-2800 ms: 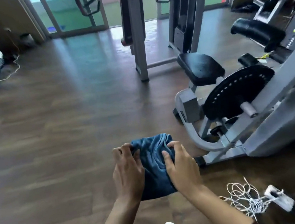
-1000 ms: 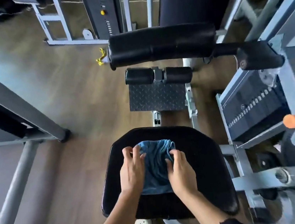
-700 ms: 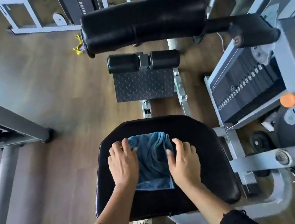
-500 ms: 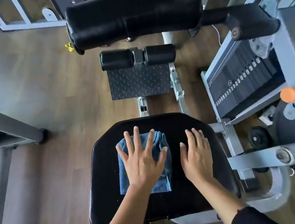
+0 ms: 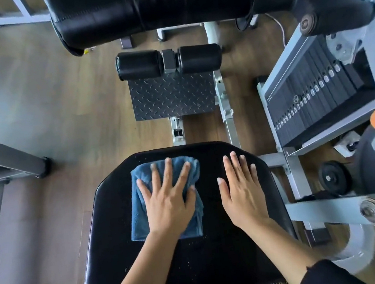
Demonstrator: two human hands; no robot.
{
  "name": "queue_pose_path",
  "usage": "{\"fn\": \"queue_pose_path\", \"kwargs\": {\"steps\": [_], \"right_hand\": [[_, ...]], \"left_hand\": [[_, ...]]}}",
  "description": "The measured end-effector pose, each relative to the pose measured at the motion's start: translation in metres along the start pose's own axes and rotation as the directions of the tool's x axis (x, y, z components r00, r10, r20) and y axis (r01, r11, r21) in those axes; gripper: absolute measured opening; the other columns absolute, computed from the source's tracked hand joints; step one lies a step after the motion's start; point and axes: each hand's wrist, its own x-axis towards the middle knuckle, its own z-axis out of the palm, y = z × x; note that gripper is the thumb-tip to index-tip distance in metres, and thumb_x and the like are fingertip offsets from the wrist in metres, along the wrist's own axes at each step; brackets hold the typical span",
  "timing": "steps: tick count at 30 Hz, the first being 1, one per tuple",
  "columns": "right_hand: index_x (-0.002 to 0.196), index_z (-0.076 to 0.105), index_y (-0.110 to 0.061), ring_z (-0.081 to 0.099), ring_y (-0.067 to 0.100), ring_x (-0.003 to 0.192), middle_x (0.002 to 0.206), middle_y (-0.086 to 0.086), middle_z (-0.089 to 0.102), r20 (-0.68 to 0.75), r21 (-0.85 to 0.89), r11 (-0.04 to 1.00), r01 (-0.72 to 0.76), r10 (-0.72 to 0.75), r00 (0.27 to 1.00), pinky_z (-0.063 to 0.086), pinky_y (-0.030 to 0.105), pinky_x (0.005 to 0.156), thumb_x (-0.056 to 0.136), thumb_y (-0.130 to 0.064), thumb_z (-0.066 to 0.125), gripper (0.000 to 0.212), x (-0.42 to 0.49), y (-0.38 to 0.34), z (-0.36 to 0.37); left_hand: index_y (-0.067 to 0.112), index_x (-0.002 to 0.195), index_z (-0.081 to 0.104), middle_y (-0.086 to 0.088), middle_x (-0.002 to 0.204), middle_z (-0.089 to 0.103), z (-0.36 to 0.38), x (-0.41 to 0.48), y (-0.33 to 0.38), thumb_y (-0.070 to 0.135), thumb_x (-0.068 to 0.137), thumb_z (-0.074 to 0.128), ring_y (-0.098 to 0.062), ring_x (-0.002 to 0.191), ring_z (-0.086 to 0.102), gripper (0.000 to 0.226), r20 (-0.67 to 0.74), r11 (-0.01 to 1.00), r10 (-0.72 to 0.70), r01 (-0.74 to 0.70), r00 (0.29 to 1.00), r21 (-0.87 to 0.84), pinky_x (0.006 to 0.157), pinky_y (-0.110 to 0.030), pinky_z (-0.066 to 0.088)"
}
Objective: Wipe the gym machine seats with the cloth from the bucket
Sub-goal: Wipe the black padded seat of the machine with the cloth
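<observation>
The folded cloth [image 5: 140,218] lies just left of centre on the seat [image 5: 221,267]. The left hand [image 5: 169,205] presses it, fingers spread wide. The right hand [image 5: 242,196] rests flat beside it, fingers straight. The cloth looks soft, light and likely to bunch, so it is best pressed under the palm.

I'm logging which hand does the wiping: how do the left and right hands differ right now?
The left hand lies on the blue cloth on the seat; the right hand rests on bare black padding, clear of the cloth. The left hand's fingers are spread wide; the right hand's lie close together. Both are flat, palm down, fingers straight.
</observation>
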Motion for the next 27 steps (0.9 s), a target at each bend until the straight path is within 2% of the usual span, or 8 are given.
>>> {"fn": "queue_pose_path", "kwargs": {"steps": [3,9,13,15,20,22,24,27], "right_hand": [[0.149,0.016,-0.014,0.007,0.022,0.145,0.157,0.006,0.012,0.024,-0.018,0.999,0.035,-0.035,0.999,0.003,0.039,0.117,0.097,-0.047,0.007,0.062,0.004,0.002,0.002],[0.148,0.024,-0.011,0.014,0.024,0.144,0.155,0.008,0.02,0.023,-0.007,0.999,0.044,-0.043,0.999,0.012,0.041,0.117,0.099,-0.044,0.013,0.06,0.001,0.006,0.004],[0.148,0.026,-0.011,0.014,0.023,0.145,0.155,0.006,0.021,0.017,0.012,0.999,0.033,-0.033,0.999,0.014,0.042,0.117,0.099,-0.044,0.013,0.061,0.001,0.005,0.005],[0.148,0.025,-0.012,0.013,0.021,0.145,0.155,0.005,0.019,0.023,0.022,0.999,0.03,-0.031,0.999,0.012,0.041,0.118,0.098,-0.045,0.011,0.062,0.002,0.004,0.005],[0.148,0.028,-0.012,0.014,0.021,0.145,0.155,0.005,0.022,0.004,0.034,0.999,0.024,-0.024,1.0,0.009,0.039,0.119,0.098,-0.045,0.008,0.063,0.002,0.003,0.005],[0.147,0.03,-0.012,0.016,0.022,0.144,0.155,0.005,0.024,-0.002,0.046,0.999,0.008,-0.008,1.0,0.01,0.04,0.118,0.098,-0.045,0.011,0.062,0.002,0.002,0.005],[0.147,0.031,-0.012,0.017,0.023,0.144,0.154,0.006,0.025,-0.009,0.056,0.998,0.003,-0.002,1.0,0.012,0.041,0.118,0.098,-0.044,0.014,0.061,0.003,0.0,0.005],[0.147,0.03,-0.011,0.017,0.024,0.144,0.154,0.007,0.024,-0.008,0.045,0.999,-0.001,0.001,1.0,0.012,0.042,0.117,0.098,-0.043,0.015,0.06,0.006,0.0,0.003]], "left_hand": [[0.041,0.144,0.032,0.002,0.153,0.03,-0.003,-0.025,-0.027,0.046,0.092,0.031,-0.029,0.143,0.02,0.052,-0.009,0.996,0.087,-0.087,0.996,-0.011,0.113,-0.057,0.016],[0.041,0.142,0.037,0.0,0.154,0.028,-0.005,0.026,-0.04,0.045,0.088,0.031,-0.029,0.145,0.014,0.055,-0.031,0.963,-0.262,0.259,0.965,-0.07,0.115,-0.054,0.007],[0.035,0.138,0.045,-0.003,0.149,0.037,0.0,0.024,-0.017,0.04,0.089,0.034,-0.033,0.14,0.027,0.051,-0.053,0.997,0.01,-0.014,0.999,-0.077,0.112,-0.054,0.019],[0.032,0.135,0.05,-0.002,0.146,0.042,-0.004,0.011,-0.036,0.038,0.088,0.036,-0.032,0.138,0.033,0.05,-0.071,0.995,0.067,-0.072,0.995,-0.072,0.11,-0.054,0.026],[0.03,0.133,0.053,-0.006,0.146,0.043,-0.008,0.046,-0.063,0.035,0.082,0.038,-0.033,0.137,0.031,0.053,-0.088,0.948,-0.309,0.299,0.947,-0.11,0.112,-0.055,0.02],[0.031,0.134,0.052,-0.006,0.146,0.042,-0.004,0.058,-0.039,0.034,0.083,0.037,-0.034,0.137,0.03,0.053,-0.074,0.964,-0.242,0.231,0.967,-0.134,0.112,-0.054,0.017],[0.03,0.135,0.051,-0.006,0.146,0.043,0.0,0.045,-0.028,0.034,0.087,0.037,-0.033,0.138,0.032,0.05,-0.079,0.992,-0.046,0.036,0.996,-0.124,0.113,-0.053,0.02],[0.027,0.134,0.053,-0.005,0.144,0.045,-0.007,0.015,-0.053,0.033,0.089,0.036,-0.033,0.137,0.034,0.048,-0.094,0.986,0.1,-0.111,0.991,-0.125,0.111,-0.053,0.027]]}}
